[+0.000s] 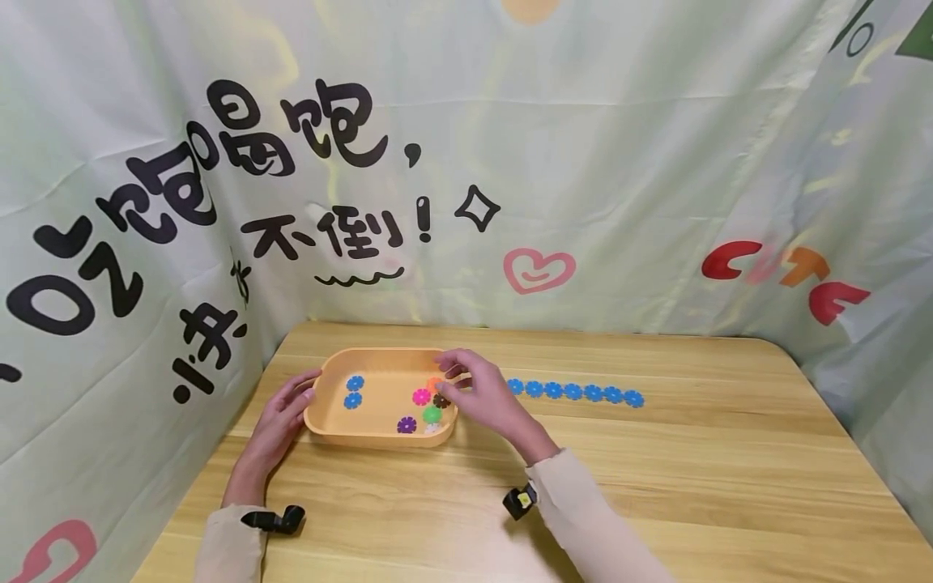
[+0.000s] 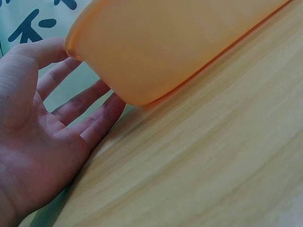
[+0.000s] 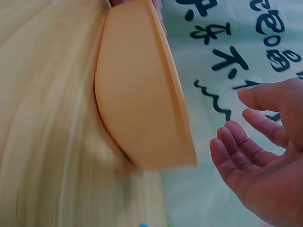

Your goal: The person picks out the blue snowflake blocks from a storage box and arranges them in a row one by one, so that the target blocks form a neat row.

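My left hand (image 1: 280, 413) is at the left end of a shallow orange plastic tray (image 1: 364, 440), its fairly straight fingers against the outer wall. The left wrist view has the thumb near the rim, the other fingers below it and the fingertips partly hidden. Over the tray's right end hovers my right hand (image 1: 477, 389), loosely bent with nothing between its fingers. Two blue flower-shaped plastic discs (image 1: 353, 391) lie left inside the tray. Toward its right are a pink disc (image 1: 421, 397), a green one (image 1: 432, 414), a purple one (image 1: 406, 425) and several others, partly covered by that hand.
Right of the tray, a row of several blue flower discs (image 1: 573, 392) runs across the wooden table (image 1: 656, 494). Behind and to the left hangs a pale printed curtain (image 1: 619, 162). Each wrist carries a small black camera (image 1: 519, 502).
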The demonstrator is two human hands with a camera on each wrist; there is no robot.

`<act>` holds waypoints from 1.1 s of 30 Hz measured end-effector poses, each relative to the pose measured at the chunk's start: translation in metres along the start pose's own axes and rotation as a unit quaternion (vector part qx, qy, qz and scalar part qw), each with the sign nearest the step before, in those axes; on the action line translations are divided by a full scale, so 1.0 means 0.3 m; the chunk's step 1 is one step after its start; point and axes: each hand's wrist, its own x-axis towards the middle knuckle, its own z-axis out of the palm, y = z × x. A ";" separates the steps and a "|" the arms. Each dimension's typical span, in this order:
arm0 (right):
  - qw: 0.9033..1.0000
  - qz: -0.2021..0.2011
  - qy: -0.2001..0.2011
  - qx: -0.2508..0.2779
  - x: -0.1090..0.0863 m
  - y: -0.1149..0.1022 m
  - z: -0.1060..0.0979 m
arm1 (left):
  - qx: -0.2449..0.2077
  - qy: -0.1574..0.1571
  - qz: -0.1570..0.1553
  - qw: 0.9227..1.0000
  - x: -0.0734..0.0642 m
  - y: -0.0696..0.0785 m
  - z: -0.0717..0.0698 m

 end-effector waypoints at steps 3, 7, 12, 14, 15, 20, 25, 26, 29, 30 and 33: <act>1.000 -0.003 -0.019 0.003 0.031 -0.017 0.045 | -0.001 0.001 -0.002 1.000 -0.002 0.001 0.000; 0.999 -0.005 -0.038 -0.002 0.072 -0.033 0.100 | -0.002 0.005 -0.006 1.000 -0.008 0.002 0.002; 0.999 0.003 -0.051 -0.005 0.118 -0.038 0.162 | -0.002 0.005 -0.006 1.000 -0.012 0.003 0.005; 0.998 0.013 -0.057 -0.005 0.135 -0.036 0.185 | -0.003 0.004 -0.004 1.000 -0.011 0.004 0.006; 0.998 0.019 -0.060 -0.009 0.143 -0.035 0.196 | -0.004 0.004 -0.003 1.000 -0.010 0.004 0.006; 0.997 0.034 -0.070 -0.022 0.186 -0.024 0.241 | -0.011 0.002 0.003 1.000 -0.005 0.003 0.009; 0.996 0.047 -0.076 -0.010 0.220 -0.016 0.285 | -0.006 0.003 0.001 1.000 -0.004 0.004 0.011; 0.996 0.051 -0.076 -0.008 0.227 -0.012 0.297 | -0.005 0.005 0.000 1.000 -0.004 0.004 0.010; 0.995 0.059 -0.081 -0.006 0.249 -0.004 0.331 | -0.005 0.007 -0.001 1.000 -0.003 0.005 0.009; 0.995 0.059 -0.082 -0.006 0.256 0.000 0.343 | -0.007 0.008 -0.002 1.000 -0.002 0.005 0.008; 0.994 0.058 -0.088 -0.015 0.274 0.012 0.376 | -0.010 0.005 -0.003 1.000 -0.001 0.004 0.008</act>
